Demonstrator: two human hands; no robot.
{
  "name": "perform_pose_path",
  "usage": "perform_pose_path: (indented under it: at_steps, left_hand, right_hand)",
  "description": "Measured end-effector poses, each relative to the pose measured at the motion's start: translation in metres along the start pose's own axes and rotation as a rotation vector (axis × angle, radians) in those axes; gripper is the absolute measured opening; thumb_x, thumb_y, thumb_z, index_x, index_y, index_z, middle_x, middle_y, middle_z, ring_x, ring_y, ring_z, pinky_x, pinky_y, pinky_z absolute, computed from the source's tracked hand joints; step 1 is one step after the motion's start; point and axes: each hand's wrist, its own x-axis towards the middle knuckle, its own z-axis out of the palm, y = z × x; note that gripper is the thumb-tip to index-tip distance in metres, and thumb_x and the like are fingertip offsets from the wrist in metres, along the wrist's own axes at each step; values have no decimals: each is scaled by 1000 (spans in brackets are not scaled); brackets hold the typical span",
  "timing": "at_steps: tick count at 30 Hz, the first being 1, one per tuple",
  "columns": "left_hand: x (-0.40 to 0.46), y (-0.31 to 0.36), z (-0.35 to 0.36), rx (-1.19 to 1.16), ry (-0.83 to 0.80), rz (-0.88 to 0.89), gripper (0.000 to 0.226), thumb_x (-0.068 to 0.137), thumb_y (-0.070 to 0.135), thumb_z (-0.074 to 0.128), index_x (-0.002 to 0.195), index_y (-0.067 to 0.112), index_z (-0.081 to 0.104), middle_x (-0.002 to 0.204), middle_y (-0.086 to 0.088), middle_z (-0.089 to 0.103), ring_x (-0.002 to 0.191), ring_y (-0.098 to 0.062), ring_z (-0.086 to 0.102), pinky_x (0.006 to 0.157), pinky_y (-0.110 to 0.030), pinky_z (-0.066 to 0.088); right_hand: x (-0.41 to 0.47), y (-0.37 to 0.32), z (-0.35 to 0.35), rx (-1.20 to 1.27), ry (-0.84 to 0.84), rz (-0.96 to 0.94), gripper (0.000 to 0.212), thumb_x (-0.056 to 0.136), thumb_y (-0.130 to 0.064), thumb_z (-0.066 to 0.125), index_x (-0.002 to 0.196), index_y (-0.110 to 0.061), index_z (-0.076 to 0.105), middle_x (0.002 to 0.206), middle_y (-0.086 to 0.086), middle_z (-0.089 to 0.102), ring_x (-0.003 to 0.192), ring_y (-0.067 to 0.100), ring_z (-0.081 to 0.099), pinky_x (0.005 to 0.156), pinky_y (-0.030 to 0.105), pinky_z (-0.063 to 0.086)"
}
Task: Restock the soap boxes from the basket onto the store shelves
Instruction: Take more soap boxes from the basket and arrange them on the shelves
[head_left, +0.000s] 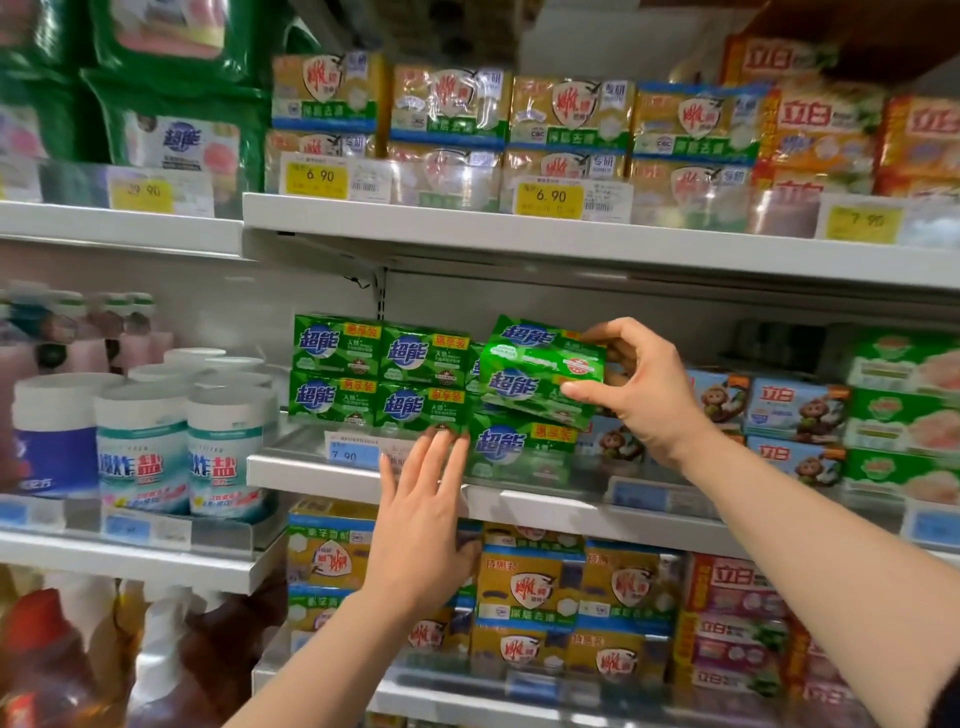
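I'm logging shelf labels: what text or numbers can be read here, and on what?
"超能": green soap box gripped by the right hand, and the stacked ones.
"6.90": two yellow price tags, upper shelf.
"7.90": blue price tag beside the left hand.
"立白": orange packs.
"炸盐": white tubs.
Barcodes, fine print: too blurred.

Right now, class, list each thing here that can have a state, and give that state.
Held box: tilted, gripped by right hand, above the bottom box.
Left hand: fingers straight, tips on the stacked boxes.
Stacked boxes: two high, upright, on the shelf.
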Motion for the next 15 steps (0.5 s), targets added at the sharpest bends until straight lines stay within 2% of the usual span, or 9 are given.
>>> perform_pose_path:
  at_steps: [2,4,7,10,13,15]
  left_hand:
    - [-1,-1,0,8,-6,4,104,90,45,59,143,28,-28,161,4,-19,137,-11,-32,117,-49,-15]
    - [-3,-1,0,14,-8,5,104,90,45,59,138,29,-32,160,5,-21,137,-11,-34,117,-48,-16]
    - [-4,0,0,13,4,8,103,90,44,58,136,29,-33,160,5,-22,137,-12,-35,115,-47,-18]
    - [-4,0,0,4,5,15,104,90,43,60,138,30,-31,160,5,-20,138,-12,-33,116,-47,-17]
    - [-4,0,0,6,-5,11,104,89,43,61,139,30,-30,160,5,-20,138,-12,-33,117,-49,-15]
    - [-5,0,-1,21,-18,7,105,90,44,60,143,29,-28,160,5,-21,138,-13,-33,118,-50,-14]
  right_hand:
    - [7,3,7,-16,-121,70,47,70,-7,82,112,-12,60,112,4,65,100,9,63,88,22,53]
    - [9,5,11,-11,-228,146,42,79,-8,75,118,-15,60,115,0,64,97,-2,60,81,13,51]
    - [10,8,14,17,-244,212,37,87,-12,67,122,-19,60,110,-10,61,91,-8,57,72,5,47]
    - [9,11,13,6,-274,246,29,92,-15,62,115,-31,59,111,-12,59,94,-2,58,73,7,50]
    - [7,10,13,5,-245,263,24,93,-15,59,95,-38,58,107,-5,61,92,7,60,66,9,52]
    - [7,11,15,-8,-202,265,26,93,-15,60,97,-41,58,116,-1,61,103,17,61,79,23,56]
